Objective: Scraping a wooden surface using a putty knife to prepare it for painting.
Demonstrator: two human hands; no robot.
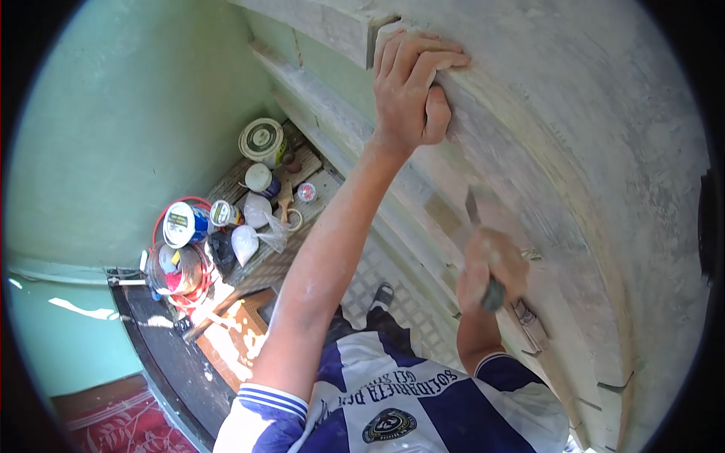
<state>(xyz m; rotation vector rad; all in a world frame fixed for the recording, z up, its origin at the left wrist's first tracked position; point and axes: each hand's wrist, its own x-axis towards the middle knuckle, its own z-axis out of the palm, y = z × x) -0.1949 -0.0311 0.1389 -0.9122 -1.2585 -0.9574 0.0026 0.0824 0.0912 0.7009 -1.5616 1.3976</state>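
Note:
My left hand (414,94) rests high on the grey plastered structure (521,113), its bent fingers hooked over the edge beside a gap. The thumb presses against the side face. Lower and to the right, my right hand (495,264) is closed around a putty knife (473,208), and motion smears it. The narrow blade points up from the fist, and the dark butt of its handle pokes out below. Behind the blade runs a long recess in the structure. Whether the blade touches the surface cannot be told.
On wooden boards at the left stand a lidded tub (262,141), a smaller bucket (260,180), a white-and-blue pail (181,225), plastic bags of white powder (244,244) and a brush (285,200). A red hose (198,293) coils nearby. A dark curved counter (162,355) lies lower left.

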